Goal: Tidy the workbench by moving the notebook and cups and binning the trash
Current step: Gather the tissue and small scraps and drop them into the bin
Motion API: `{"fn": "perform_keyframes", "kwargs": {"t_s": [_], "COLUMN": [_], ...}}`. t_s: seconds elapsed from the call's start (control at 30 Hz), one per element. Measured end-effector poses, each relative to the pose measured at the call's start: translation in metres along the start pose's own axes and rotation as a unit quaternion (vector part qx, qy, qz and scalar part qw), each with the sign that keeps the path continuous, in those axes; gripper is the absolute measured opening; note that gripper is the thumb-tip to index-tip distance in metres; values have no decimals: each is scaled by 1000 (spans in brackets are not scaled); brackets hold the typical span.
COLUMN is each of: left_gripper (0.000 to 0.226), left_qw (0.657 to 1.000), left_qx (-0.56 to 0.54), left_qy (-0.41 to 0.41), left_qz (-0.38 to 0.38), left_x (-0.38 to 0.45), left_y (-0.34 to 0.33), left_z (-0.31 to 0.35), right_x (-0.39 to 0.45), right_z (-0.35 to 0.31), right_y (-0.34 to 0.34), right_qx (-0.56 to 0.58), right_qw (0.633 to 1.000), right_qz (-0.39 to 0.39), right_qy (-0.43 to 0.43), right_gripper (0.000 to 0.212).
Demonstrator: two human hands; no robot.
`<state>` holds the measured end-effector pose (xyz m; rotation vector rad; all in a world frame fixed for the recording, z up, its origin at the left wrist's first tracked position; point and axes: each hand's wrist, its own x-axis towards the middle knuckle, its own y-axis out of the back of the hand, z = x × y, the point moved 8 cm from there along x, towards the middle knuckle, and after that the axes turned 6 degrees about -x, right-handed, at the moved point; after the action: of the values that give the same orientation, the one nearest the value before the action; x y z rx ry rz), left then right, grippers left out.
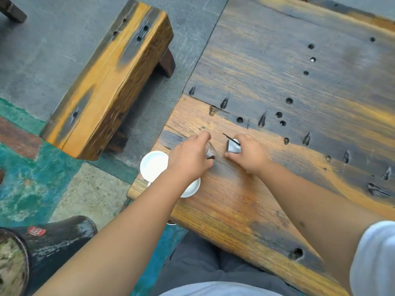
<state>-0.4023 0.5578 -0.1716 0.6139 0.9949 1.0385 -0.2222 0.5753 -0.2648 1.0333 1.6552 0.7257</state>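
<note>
My left hand (190, 158) is closed around a small clear glass cup (209, 151) near the workbench's left edge; most of the cup is hidden under my fingers. My right hand (249, 154) grips a small grey-and-white scrap (233, 147) with a thin dark stick (230, 138) lying across it. Two white cups sit at the bench corner: one (154, 165) left of my left wrist, the other (191, 188) partly hidden under my forearm. No notebook is in view.
The wooden workbench (277, 92) has holes and dark notches across its top. A low wooden stool (111, 80) stands on the floor to the left. A black bin (42, 248) with debris inside sits at the bottom left, beside my knee.
</note>
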Motion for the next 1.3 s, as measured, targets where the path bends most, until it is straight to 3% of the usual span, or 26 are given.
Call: {"fn": "perform_keyframes", "kwargs": {"t_s": [0.13,0.33,0.4,0.47,0.6,0.77,0.97,1.1,1.3], "left_gripper": [54,59,62,66,67,55,49,44,32], "left_qw": [998,994,992,988,970,935,860,801,730], "left_qx": [-56,-85,-96,-119,-188,-262,-365,-439,-532], "left_qy": [-9,-19,-15,-3,43,119,223,273,324], "left_qz": [32,61,82,103,145,206,278,300,283], "left_x": [-12,-50,-69,-92,-148,-228,-319,-364,-380], "left_y": [13,19,20,20,23,28,17,-4,-61], "left_z": [11,37,44,47,39,0,-69,-120,-197], "right_x": [-29,-82,-100,-119,-151,-193,-246,-275,-283], "right_z": [11,8,4,-6,-38,-89,-175,-219,-238], "right_y": [15,30,27,20,18,5,-26,-67,-162], "right_qx": [164,351,419,509,595,618,570,548,544], "right_qw": [983,931,899,841,780,762,786,778,747], "right_qz": [24,-11,-62,-124,-162,-174,-238,-308,-367], "right_qy": [-80,-95,-115,-134,-101,-88,-20,-4,-108], "right_gripper": [46,36,43,44,30,32,18,9,12]}}
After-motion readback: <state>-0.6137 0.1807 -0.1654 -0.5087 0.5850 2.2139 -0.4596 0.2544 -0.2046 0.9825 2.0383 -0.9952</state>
